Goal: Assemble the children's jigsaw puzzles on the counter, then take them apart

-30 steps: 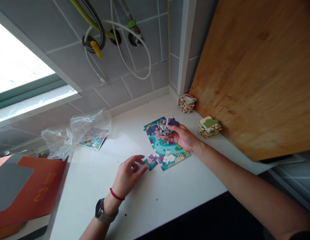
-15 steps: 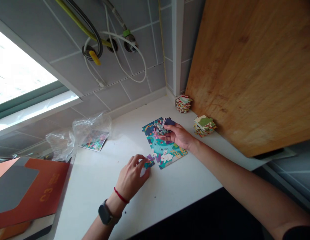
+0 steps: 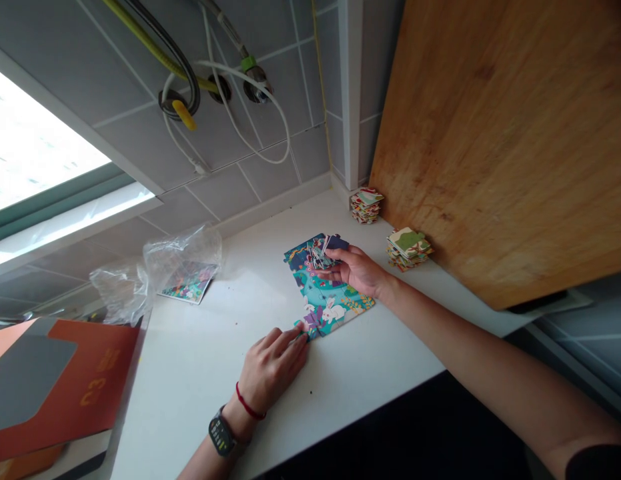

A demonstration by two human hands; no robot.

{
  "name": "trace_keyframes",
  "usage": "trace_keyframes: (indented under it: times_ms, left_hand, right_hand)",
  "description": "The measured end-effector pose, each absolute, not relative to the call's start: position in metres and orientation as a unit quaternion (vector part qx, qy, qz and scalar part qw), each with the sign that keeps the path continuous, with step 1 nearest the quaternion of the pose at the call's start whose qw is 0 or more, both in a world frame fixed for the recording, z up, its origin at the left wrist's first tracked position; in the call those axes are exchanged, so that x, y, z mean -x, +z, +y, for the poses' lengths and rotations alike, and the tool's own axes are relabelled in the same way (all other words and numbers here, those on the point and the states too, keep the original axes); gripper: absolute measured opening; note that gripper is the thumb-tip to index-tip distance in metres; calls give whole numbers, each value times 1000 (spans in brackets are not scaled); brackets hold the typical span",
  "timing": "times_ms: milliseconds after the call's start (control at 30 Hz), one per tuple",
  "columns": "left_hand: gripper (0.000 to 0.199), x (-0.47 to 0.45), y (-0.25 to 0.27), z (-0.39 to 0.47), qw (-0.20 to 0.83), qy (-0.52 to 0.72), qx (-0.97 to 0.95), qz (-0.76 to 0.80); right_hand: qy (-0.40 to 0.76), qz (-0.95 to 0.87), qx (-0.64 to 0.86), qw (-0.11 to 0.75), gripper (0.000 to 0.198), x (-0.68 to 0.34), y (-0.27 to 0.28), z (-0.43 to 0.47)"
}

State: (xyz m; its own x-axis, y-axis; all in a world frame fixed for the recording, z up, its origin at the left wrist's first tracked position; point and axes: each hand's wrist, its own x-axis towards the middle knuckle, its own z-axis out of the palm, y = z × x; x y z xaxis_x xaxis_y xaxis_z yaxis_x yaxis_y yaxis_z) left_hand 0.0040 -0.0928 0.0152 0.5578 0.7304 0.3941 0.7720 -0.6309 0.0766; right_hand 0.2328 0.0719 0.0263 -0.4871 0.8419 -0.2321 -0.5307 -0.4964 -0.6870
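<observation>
A partly joined jigsaw puzzle [image 3: 315,293] with white rabbits and teal ground lies flat on the white counter. My left hand [image 3: 275,363] has its fingertips close together on a puzzle piece [image 3: 313,331] at the puzzle's near left corner. This piece meets the joined part, and my fingers hide some of it. Above the far part of the puzzle, my right hand [image 3: 357,267] is closed around a stack of puzzle pieces [image 3: 327,252], thumb on top. A dark blue piece shows at that stack's upper right.
Two piles of puzzle pieces, one in the corner [image 3: 366,205] and one nearer [image 3: 409,249], stand by a wooden board [image 3: 490,153]. A clear plastic bag [image 3: 183,257] partly covers a picture card [image 3: 190,283]. An orange box [image 3: 65,387] is at the left.
My left hand has moved slightly right, bringing the puzzle piece against the joined puzzle, and its fingers have flattened. My right hand still holds the stack in the same place.
</observation>
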Motion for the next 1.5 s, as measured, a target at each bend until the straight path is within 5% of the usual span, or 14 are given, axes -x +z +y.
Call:
trace_keyframes:
  times_ms: [367,833,1267,1367,1500]
  left_hand:
    - [42,-8,15,-87,21,-137,892,-430]
    - [22,-6,33,-56,-96,-144,900,-399]
    - [24,4,11,-52,-194,-250,852,-416]
    - [22,7,15,-47,-268,-381,752,-467]
    - [42,10,23,-41,-493,-449,500,-553]
  right_hand:
    - [816,-279,285,417,17,-233,26,71]
    - [815,-294,286,409,18,-232,26,68]
    - [816,-300,304,389,25,-230,32,65]
    - [819,-320,302,367,27,-230,34,60]
    - [844,-364,280,279,40,-227,37,48]
